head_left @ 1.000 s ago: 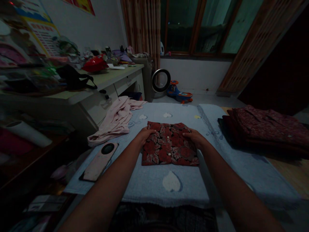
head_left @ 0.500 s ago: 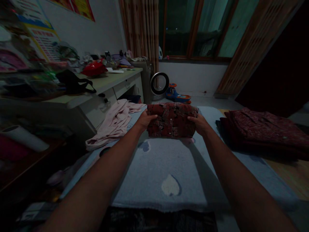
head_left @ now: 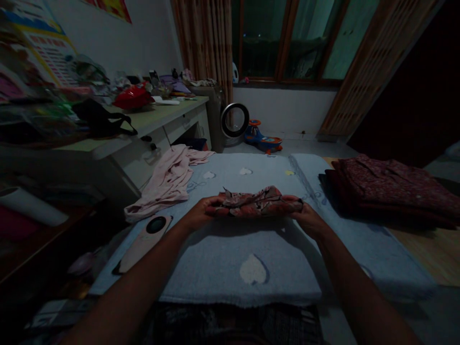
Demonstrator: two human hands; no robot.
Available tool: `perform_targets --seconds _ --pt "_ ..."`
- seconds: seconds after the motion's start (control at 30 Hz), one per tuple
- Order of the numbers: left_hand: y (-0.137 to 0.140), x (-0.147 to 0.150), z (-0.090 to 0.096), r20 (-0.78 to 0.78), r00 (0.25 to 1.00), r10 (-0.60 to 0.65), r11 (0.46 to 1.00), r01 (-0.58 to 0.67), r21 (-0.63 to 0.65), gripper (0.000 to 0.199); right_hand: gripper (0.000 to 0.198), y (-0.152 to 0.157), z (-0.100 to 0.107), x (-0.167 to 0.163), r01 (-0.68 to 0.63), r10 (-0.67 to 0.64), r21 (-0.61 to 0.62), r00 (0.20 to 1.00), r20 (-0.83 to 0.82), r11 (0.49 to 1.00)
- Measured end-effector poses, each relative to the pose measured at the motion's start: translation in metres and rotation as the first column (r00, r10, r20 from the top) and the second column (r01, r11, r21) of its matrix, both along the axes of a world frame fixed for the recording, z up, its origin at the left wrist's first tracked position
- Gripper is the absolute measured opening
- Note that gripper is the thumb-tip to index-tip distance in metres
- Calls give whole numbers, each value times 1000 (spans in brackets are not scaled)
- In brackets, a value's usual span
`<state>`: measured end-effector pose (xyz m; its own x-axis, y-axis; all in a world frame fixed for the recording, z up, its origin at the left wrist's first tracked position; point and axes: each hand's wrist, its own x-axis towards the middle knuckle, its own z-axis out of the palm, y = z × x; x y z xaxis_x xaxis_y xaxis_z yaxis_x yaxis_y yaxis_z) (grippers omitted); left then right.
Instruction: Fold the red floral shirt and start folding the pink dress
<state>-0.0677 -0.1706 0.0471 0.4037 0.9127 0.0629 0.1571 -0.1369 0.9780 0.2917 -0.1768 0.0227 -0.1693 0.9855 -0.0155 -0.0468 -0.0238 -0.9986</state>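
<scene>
A folded garment of red patterned cloth (head_left: 255,203) is held nearly flat just above the light blue cover (head_left: 230,268), which has white hearts on it. My left hand (head_left: 203,212) grips its left end, fingers underneath. My right hand (head_left: 305,216) is closed round its right end. The exact kind of garment does not show. Beyond my left forearm lies a phone (head_left: 143,244) with a round black camera. A crumpled pale pink garment (head_left: 168,177) rests at the cover's left edge. To the right sits a stack of folded dark red clothes (head_left: 391,191).
A cluttered desk (head_left: 154,115) with a red bag (head_left: 133,97) and a black bag (head_left: 102,120) runs along the left. At the back are a washing machine's open round door (head_left: 235,120) and a blue and orange ride-on toy (head_left: 264,140) on the floor.
Both hands have come down and nearer to me with the red garment. It has tipped from upright to nearly flat, and the far part of the cover and the phone now show.
</scene>
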Motion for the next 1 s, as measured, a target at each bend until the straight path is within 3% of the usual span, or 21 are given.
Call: perform_targets --seconds 0.17,0.27,0.33,0.43,0.53,0.7,0.77,0.9,1.0 --pt "-33 -10 -28 -225 974 -28 977 75 202 23 36 -42 -12 4 -75 72 3 966 247 997" --pt "-48 -18 -50 -384 923 -14 960 120 254 27 31 -61 -24 8 -171 110 119 910 400 978" --pt "-57 -24 -57 -473 881 12 954 132 270 33 30 -70 -32 13 -201 67 224 868 493 954" --pt "-68 -30 -52 -478 877 56 950 99 294 39 35 -79 -36 21 -168 -43 311 820 570 935" --pt "-75 -24 -35 -399 907 133 966 -29 256 50 41 -85 -27 19 -90 -155 366 795 587 926" --pt "-78 11 -25 -421 866 269 940 -139 313 67 24 -92 -10 -19 5 -313 434 699 643 901" --pt "-76 24 -28 -455 844 282 936 -139 323 60 29 -93 -12 -36 18 -364 455 628 688 891" --pt "-74 39 -34 -437 844 309 941 -207 267 21 23 -90 -19 -54 16 -382 428 481 789 904" --pt "-74 41 -34 -319 860 399 913 -343 219 27 20 -88 -19 -57 -27 -371 428 450 812 904"
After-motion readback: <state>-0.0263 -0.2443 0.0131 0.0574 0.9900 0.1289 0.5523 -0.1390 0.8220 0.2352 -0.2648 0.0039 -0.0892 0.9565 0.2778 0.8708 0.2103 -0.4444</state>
